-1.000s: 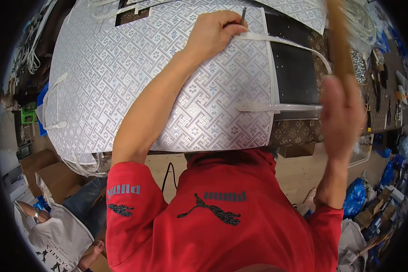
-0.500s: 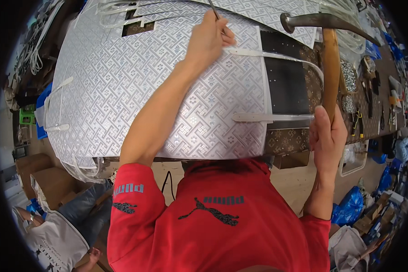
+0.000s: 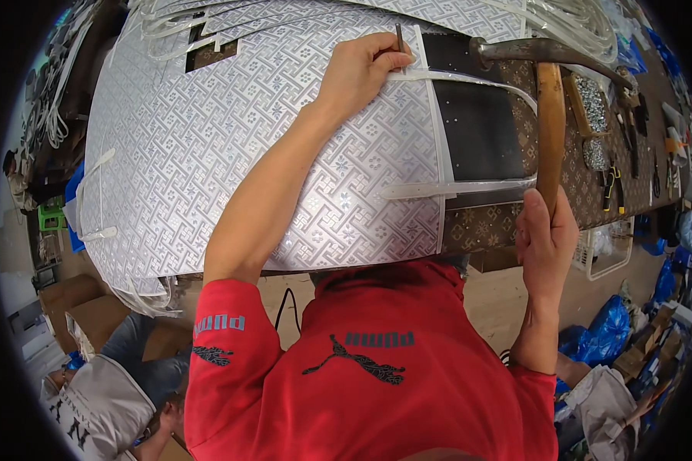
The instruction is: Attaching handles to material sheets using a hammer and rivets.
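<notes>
My left hand (image 3: 363, 73) pinches a thin dark metal rod (image 3: 399, 40), like a punch, and holds it nearly upright. The rod's lower end is at the tip of the upper clear strap (image 3: 457, 77), by the right edge of a silver patterned sheet (image 3: 207, 161). A lower clear strap (image 3: 423, 190) crosses the same edge. My right hand (image 3: 546, 238) grips the wooden handle of a hammer (image 3: 550, 131), its metal head raised above the table's right part. Beside the sheet lies a black plate (image 3: 480, 134), partly under both straps.
Right of the hammer sit a tray of small metal pieces (image 3: 590, 104) and yellow-black pliers (image 3: 613, 190). Bundled clear straps (image 3: 573, 27) lie at the far edge. Below are a white basket (image 3: 607, 261), blue bags (image 3: 603, 334) and cardboard boxes (image 3: 92, 330). Another person (image 3: 104, 407) is at lower left.
My left hand has shifted slightly right and down, bringing the rod upright at the upper strap's tip. The hammer and right hand have moved slightly left. The sheet appears shifted a little left in view.
</notes>
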The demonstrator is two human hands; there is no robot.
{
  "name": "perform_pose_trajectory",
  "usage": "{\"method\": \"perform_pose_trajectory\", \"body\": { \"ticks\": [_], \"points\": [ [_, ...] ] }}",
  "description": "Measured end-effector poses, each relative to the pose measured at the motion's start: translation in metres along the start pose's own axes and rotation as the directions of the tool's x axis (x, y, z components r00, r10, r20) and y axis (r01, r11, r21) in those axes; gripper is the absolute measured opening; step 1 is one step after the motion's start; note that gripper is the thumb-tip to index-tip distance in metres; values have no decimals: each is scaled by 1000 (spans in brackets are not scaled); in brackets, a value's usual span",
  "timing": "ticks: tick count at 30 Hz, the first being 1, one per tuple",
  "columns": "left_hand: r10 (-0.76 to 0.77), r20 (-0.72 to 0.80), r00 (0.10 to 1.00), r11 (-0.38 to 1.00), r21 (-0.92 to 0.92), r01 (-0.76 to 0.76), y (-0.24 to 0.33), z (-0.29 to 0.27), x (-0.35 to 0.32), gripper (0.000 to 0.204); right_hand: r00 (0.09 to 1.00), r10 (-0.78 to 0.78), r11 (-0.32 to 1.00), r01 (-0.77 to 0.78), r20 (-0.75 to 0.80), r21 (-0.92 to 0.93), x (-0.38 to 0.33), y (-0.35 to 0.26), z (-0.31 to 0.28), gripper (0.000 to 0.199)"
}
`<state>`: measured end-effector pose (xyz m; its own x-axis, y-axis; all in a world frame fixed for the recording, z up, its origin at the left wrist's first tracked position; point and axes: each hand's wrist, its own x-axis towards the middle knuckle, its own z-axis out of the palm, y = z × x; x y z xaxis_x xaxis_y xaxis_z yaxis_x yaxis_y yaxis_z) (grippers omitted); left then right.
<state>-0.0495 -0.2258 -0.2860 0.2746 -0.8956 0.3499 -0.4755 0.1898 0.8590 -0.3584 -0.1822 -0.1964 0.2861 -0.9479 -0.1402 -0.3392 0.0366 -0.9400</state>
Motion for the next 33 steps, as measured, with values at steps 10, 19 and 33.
{"method": "perform_pose_trajectory", "body": {
  "ticks": [10,19,33],
  "points": [
    [15,7,1000,999,30,-16,-2,2,-1,11,990,-144,967,139,-7,-214,14,-12,5,15],
    [101,55,993,986,124,-107,-5,1,2,10,947,-270,952,290,-174,102,32,-74,11,22],
    [-298,-280,912,928,-310,208,13,-6,-2,12,999,-8,999,10,-31,43,-30,-16,-5,18]
  ]
}}
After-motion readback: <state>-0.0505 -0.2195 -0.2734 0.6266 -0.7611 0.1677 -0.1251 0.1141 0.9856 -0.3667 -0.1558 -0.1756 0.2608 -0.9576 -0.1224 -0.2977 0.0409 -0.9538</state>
